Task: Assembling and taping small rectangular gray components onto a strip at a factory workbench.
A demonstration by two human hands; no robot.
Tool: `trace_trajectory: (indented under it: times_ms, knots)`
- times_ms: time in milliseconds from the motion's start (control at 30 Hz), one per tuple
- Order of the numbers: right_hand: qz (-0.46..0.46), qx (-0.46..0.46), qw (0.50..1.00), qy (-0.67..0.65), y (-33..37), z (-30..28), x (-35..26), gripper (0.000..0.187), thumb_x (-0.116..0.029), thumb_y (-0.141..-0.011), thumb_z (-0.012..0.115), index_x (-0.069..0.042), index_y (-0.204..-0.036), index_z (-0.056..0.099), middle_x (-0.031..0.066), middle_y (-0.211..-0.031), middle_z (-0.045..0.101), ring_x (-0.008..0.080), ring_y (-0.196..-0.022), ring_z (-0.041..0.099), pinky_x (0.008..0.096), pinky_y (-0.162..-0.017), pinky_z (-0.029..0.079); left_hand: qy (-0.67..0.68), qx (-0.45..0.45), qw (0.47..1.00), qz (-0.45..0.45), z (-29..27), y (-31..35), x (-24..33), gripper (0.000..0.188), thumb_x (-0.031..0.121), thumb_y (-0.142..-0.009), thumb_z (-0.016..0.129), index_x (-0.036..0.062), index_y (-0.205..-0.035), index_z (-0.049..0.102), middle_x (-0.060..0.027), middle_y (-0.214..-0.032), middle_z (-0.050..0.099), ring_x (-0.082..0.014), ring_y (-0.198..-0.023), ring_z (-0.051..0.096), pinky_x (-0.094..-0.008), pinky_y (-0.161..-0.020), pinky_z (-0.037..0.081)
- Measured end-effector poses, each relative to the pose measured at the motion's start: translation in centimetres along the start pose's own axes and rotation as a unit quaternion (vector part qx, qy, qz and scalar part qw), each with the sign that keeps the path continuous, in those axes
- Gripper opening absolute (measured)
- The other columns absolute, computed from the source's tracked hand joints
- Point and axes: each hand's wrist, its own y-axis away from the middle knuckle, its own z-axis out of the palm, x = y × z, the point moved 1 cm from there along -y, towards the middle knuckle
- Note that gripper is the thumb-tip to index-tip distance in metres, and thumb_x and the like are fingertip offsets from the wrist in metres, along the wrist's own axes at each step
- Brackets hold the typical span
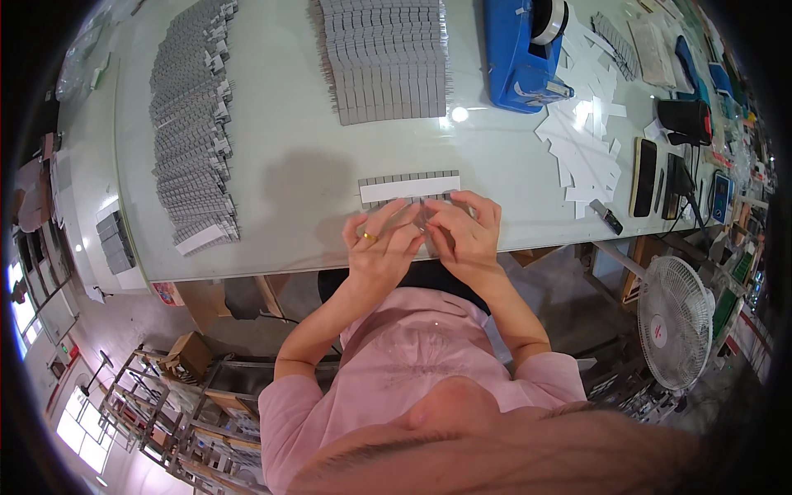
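A row of small grey blocks (437, 176) lies near the table's front edge, with a white paper strip (404, 189) along it. Just in front of this row, my left hand (381, 246) and my right hand (467, 239) meet, their fingertips almost touching. A ring is on a finger of the left hand. Both hands are closed in a pinch, thumbs against fingers. Whatever sits between the fingertips is too small and blurred to name. The fingers of both hands cover part of the row's near edge.
Grey block rows (388, 82) fill the back middle, and a long overlapping line (190, 140) runs down the left. A blue tape dispenser (513, 70), scattered white paper strips (584, 157) and a phone (643, 176) are on the right. A fan (675, 322) stands beyond the edge.
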Motion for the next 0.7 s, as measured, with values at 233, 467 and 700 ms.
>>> trace_trajectory:
  times_ms: [233, 467, 700]
  knots:
    - [-0.004, -0.002, 1.0, 0.005, 0.26, 0.27, -0.04, 0.025, -0.008, -0.072, 0.078, -0.015, -0.09, 0.063, -0.0022, -0.106, 0.073, 0.0263, -0.106, 0.06, 0.0398, -0.09, 0.04, -0.012, 0.0, 1.0, 0.002, 0.46, 0.09, 0.12, 0.013, 0.02, -0.089, 0.072, 0.0171, -0.09, 0.06, 0.0036, -0.119, 0.072, -0.016, -0.125, 0.055, -0.0421, -0.104, 0.028]
    - [-0.005, -0.003, 1.0, 0.01, 0.26, 0.36, -0.07, 0.024, -0.008, -0.072, 0.078, -0.015, -0.09, 0.064, -0.0021, -0.106, 0.073, 0.0261, -0.105, 0.06, 0.0394, -0.089, 0.04, -0.02, 0.001, 1.0, 0.005, 0.41, 0.0, 0.15, 0.013, 0.02, -0.089, 0.071, 0.0171, -0.091, 0.059, 0.004, -0.118, 0.072, -0.0161, -0.126, 0.055, -0.0419, -0.104, 0.028]
    - [-0.009, -0.005, 1.0, 0.012, 0.19, 0.3, -0.16, 0.022, -0.009, -0.074, 0.077, -0.014, -0.091, 0.064, -0.0019, -0.107, 0.073, 0.0258, -0.104, 0.06, 0.0392, -0.088, 0.04, -0.017, 0.003, 1.0, 0.002, 0.38, 0.02, 0.14, 0.013, 0.02, -0.09, 0.071, 0.0173, -0.091, 0.059, 0.0045, -0.118, 0.072, -0.0157, -0.125, 0.055, -0.0418, -0.103, 0.028]
